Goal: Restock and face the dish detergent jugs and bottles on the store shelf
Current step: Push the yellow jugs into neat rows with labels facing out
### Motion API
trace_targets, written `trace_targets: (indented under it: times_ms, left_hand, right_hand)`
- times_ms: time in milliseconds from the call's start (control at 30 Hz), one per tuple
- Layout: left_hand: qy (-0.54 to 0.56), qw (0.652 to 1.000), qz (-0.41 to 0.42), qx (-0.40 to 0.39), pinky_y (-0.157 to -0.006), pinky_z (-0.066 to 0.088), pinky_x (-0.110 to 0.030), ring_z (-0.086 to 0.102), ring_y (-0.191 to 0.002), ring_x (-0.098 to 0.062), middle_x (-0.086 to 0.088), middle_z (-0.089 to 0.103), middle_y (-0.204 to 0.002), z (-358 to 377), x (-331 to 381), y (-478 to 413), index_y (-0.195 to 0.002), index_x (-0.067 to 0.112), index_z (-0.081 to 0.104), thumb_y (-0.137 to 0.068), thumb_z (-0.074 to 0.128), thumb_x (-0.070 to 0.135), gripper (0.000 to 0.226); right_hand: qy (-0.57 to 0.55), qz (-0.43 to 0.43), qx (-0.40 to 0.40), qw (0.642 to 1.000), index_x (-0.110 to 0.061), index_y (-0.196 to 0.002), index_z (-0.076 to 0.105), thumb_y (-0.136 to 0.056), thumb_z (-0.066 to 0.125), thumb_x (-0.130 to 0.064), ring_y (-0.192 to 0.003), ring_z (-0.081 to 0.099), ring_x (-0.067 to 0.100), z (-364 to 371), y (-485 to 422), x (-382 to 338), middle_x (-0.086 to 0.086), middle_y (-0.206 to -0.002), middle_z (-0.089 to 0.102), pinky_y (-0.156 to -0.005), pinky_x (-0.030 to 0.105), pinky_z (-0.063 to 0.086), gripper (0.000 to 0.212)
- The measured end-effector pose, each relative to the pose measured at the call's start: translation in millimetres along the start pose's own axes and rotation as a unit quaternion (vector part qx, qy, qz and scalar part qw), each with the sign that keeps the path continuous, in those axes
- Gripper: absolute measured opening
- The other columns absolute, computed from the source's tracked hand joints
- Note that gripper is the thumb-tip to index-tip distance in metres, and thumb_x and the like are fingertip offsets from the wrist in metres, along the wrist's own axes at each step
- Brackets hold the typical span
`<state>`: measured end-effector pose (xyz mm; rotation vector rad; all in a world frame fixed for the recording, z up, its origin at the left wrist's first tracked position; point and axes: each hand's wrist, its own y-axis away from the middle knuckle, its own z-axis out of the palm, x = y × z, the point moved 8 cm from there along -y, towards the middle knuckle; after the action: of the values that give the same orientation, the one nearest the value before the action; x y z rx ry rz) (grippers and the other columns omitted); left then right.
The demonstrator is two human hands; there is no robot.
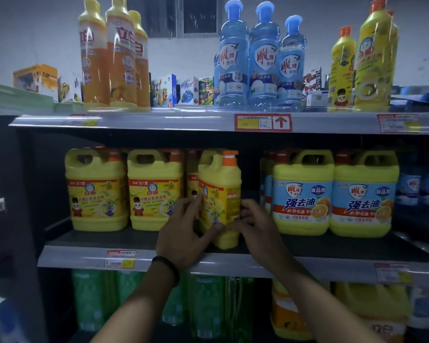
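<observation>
Both hands, left (183,233) and right (253,225), clasped an upright yellow detergent jug (221,194) directly ahead on the middle shelf (84,258); its label faced left.

Your left hand (183,233) and right hand (254,224) clasp a yellow jug (219,194) on the middle shelf (84,258), turned at an angle, its corner facing you. Two matching jugs (124,191) stand to its left, two blue-labelled jugs (332,194) to its right.
</observation>
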<state>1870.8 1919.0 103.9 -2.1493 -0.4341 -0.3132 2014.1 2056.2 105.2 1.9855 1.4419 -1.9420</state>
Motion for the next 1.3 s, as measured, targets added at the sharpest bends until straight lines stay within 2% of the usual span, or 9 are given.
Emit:
trace_targets:
  times_ms: [100,200,300,433,533,667,767,933,1300]
  left_hand:
    - [0.081,0.996,-0.014,-0.030,-0.091,0.055,-0.032,0.059,-0.118,-0.004,0.019,0.053,-0.139,-1,7,-4,-0.158,0.045,0.031,-0.077,0.051,0.095,0.097]
    - [0.194,0.980,-0.031,-0.046,-0.089,0.057,-0.027,0.066,-0.109,0.006,0.027,0.066,-0.125,0,18,-7,-0.143,0.040,0.042,-0.079,0.080,0.068,0.080]
    - [0.268,0.960,-0.030,-0.071,-0.095,0.060,-0.031,0.068,-0.112,0.004,0.019,0.071,-0.125,-1,20,-15,-0.136,0.036,0.054,-0.084,0.087,0.045,0.063]
    - [0.267,0.959,-0.047,-0.077,-0.097,0.061,-0.034,0.072,-0.109,0.001,0.015,0.076,-0.122,-9,4,-24,-0.134,0.031,0.062,-0.080,0.092,0.036,0.062]
    - [0.229,0.969,-0.093,-0.016,-0.079,0.063,-0.028,0.074,-0.096,-0.007,0.013,0.072,-0.115,-21,-18,-24,-0.128,0.032,0.051,-0.070,0.099,0.036,0.075]
    - [0.088,0.991,-0.053,0.083,-0.078,0.057,-0.032,0.065,-0.090,-0.014,0.007,0.066,-0.103,-35,-28,-22,-0.116,0.024,0.062,-0.071,0.097,0.036,0.059]
    - [0.069,0.991,-0.069,0.094,-0.078,0.061,-0.033,0.068,-0.082,-0.010,0.006,0.073,-0.094,-34,-30,-22,-0.119,0.018,0.070,-0.079,0.093,0.027,0.048]
    - [0.005,0.994,-0.032,0.105,-0.085,0.062,-0.033,0.073,-0.088,-0.016,-0.002,0.080,-0.097,-28,-29,-23,-0.118,0.015,0.078,-0.088,0.085,0.022,0.031]
    - [0.022,0.993,-0.045,0.103,-0.083,0.061,-0.032,0.072,-0.091,-0.016,0.001,0.078,-0.101,-16,-31,-18,-0.139,0.020,0.067,-0.090,0.081,0.028,0.051]
  right_hand:
    - [0.016,-0.053,-0.014,0.998,-0.038,-0.125,0.067,-0.096,0.066,-0.037,-0.104,0.067,0.005,5,10,-6,0.004,-0.122,0.064,-0.087,0.026,0.059,0.030]
    - [0.062,-0.096,-0.023,0.993,-0.029,-0.144,0.060,-0.111,0.054,-0.020,-0.117,0.060,-0.002,9,17,-7,0.003,-0.129,0.057,-0.098,0.014,0.048,0.035]
    - [0.082,-0.105,-0.040,0.990,-0.039,-0.146,0.056,-0.110,0.049,-0.028,-0.122,0.055,-0.002,8,18,-9,-0.001,-0.129,0.052,-0.101,0.010,0.042,0.038]
    - [0.168,-0.111,-0.048,0.978,-0.053,-0.149,0.049,-0.107,0.060,-0.016,-0.119,0.046,-0.008,0,11,-12,-0.007,-0.125,0.042,-0.104,0.013,0.041,0.057]
    - [0.214,-0.099,-0.050,0.971,-0.058,-0.157,0.035,-0.105,0.063,-0.018,-0.109,0.038,-0.013,-2,6,-18,-0.005,-0.139,0.032,-0.096,0.013,0.038,0.071]
    - [0.231,-0.051,-0.092,0.967,-0.073,-0.154,0.018,-0.105,0.064,-0.021,-0.149,0.029,0.016,10,0,-12,-0.002,-0.166,0.014,-0.104,0.023,0.035,0.085]
    - [0.242,-0.060,-0.099,0.963,-0.078,-0.151,0.006,-0.102,0.068,-0.024,-0.145,0.044,0.021,23,-1,-10,-0.005,-0.159,0.024,-0.108,0.033,0.048,0.096]
    - [0.258,-0.046,-0.093,0.961,-0.076,-0.152,0.002,-0.100,0.069,-0.029,-0.149,0.041,0.024,31,-9,-1,-0.007,-0.167,0.018,-0.114,0.042,0.048,0.097]
    - [0.340,-0.017,-0.116,0.933,-0.071,-0.155,0.005,-0.099,0.070,-0.041,-0.159,0.026,0.040,42,-25,16,0.008,-0.179,-0.001,-0.121,0.049,0.041,0.091]
